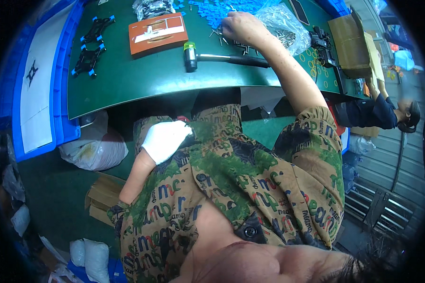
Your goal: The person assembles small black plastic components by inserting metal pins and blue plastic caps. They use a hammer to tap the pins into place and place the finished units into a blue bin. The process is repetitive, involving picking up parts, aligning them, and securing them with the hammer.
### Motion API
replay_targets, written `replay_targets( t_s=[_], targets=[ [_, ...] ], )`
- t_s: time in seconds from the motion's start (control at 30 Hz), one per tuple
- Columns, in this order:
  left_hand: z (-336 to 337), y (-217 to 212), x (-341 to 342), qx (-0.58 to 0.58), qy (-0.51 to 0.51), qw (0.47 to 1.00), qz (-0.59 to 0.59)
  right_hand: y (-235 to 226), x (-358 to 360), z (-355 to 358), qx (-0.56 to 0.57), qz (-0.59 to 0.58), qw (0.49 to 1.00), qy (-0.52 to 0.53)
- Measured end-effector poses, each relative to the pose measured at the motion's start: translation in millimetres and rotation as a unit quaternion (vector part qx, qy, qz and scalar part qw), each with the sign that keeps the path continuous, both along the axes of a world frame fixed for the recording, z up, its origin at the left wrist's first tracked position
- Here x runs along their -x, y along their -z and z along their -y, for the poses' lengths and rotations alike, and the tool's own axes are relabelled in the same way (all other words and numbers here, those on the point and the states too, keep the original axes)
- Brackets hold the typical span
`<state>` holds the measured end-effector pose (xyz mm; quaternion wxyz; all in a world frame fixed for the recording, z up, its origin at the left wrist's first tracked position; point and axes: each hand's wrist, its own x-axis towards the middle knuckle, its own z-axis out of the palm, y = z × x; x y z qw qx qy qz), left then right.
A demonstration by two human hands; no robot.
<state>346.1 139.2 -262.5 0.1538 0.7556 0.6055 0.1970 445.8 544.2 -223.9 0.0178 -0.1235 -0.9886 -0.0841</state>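
My left hand [164, 140], in a white glove, rests at my lap with its fingers curled in. A small dark and red bit shows by its fingertips, too small to name. Across the green table [141, 80] reaches my bare right hand [244, 29], its fingers bent down among loose metal screws [223, 40] beside a heap of small blue pieces [205, 13]. What its fingertips pinch, if anything, is hidden. Below the right hand lies a mallet [191, 56] with a black handle and a yellow-green cap. My right forearm passes over the handle's end.
An orange-brown box [158, 35] stands left of the mallet. Black frames with blue corners [88, 60] lie farther left, by a blue crate [56, 101]. Right are a clear bag [288, 30], yellow rings [315, 66], a carton [352, 45] and another person [375, 111].
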Motion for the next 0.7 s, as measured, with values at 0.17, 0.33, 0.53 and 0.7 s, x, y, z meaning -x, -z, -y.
replay_targets(
  t_s=[0.17, 0.33, 0.53, 0.7],
  targets=[
    [0, 3, -1, 0.003, -0.005, 1.0, -0.013, -23, -19, 52, 0.163, -0.128, 0.978, -0.008],
    [1, 4, -2, 0.017, -0.023, 0.999, 0.039, -29, -46, 175, 0.533, -0.057, 0.835, -0.129],
    [-1, -2, -4, 0.135, -0.101, 0.97, 0.177, 3, -54, 218, 0.515, -0.07, 0.843, -0.141],
    [-1, 1, -4, 0.122, -0.109, 0.971, 0.177, 1, -55, 223, 0.396, -0.094, 0.893, -0.191]
  ],
)
